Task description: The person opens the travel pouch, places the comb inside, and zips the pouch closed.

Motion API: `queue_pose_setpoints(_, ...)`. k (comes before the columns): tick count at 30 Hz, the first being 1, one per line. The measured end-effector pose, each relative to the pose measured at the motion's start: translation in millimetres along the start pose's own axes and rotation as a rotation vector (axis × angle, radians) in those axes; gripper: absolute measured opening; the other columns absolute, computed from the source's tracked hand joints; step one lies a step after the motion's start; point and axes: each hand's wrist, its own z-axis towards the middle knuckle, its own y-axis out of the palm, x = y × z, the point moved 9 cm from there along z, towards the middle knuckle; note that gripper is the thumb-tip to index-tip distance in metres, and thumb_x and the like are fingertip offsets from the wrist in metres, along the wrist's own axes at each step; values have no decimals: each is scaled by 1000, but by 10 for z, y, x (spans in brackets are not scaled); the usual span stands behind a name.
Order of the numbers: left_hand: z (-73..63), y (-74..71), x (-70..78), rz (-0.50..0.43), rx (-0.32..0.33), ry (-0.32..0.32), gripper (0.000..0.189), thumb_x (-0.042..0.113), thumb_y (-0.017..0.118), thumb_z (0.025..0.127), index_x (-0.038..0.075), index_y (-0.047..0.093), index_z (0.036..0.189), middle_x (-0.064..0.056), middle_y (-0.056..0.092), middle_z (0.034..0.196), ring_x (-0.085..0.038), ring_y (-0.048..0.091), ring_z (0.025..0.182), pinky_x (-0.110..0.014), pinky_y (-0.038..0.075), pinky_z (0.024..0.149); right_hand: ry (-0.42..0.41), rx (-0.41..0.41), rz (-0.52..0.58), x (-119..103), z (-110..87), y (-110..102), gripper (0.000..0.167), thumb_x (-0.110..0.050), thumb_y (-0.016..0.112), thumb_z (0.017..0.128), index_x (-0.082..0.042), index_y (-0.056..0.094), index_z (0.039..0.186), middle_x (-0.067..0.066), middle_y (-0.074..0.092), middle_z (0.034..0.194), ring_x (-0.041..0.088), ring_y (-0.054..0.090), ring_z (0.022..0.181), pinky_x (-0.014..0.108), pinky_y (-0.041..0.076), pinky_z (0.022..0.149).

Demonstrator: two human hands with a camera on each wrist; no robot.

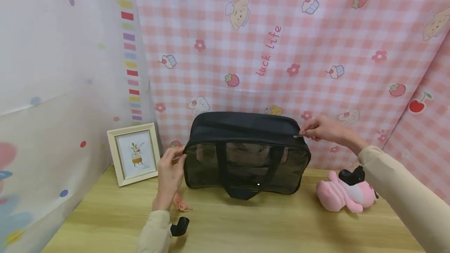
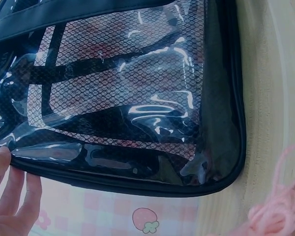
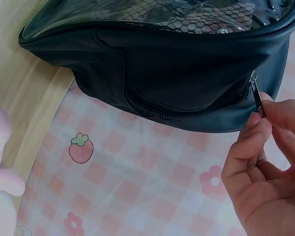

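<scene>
A black bag with a clear front panel and a strap handle stands upright on the table against the patterned cloth. At its left edge, my left hand pinches the piped rim, thumb in front and fingers behind. My right hand is at the upper right corner. In the right wrist view, its thumb and fingers pinch the zipper pull. Dark zipper teeth run along the bag's end from the slider. Mesh shows through the clear panel; the bag's contents cannot be made out.
Left of the bag, a framed picture leans near the wall. Pink yarn lies by my left wrist. A pink plush toy lies on the table at right, below my right forearm. Black wrist-worn devices show beside the sleeves.
</scene>
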Motion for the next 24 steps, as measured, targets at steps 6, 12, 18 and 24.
queue_pose_setpoints(6,-27,56,-10,-9,-9,-7,24,-13,67,81,-1,69,101,-13,64,93,-26,63,83,-16,54,71,17,12,25,131,-94,-18,21,-4,56,93,7,69,103,4,52,64,13,46,57,23,38,50)
queue_pose_setpoints(12,1,5,-23,14,-2,-4,23,-12,67,82,0,69,101,-11,65,95,-26,64,84,-25,57,69,52,15,69,222,-112,-10,24,-5,54,94,11,65,108,5,58,73,14,48,63,25,43,55)
queue_pose_setpoints(18,-29,-6,-16,12,-6,3,24,-13,67,81,0,69,101,-11,65,94,-26,64,83,-18,55,71,89,25,80,311,-129,41,25,-9,54,95,8,65,110,8,65,88,16,51,68,26,45,55)
queue_pose_setpoints(24,22,12,110,1,-6,18,25,-18,67,78,-4,68,99,-15,65,92,-29,64,81,-32,58,66,66,62,55,419,-191,26,21,-6,56,93,8,68,103,5,59,73,13,47,59,25,42,49)
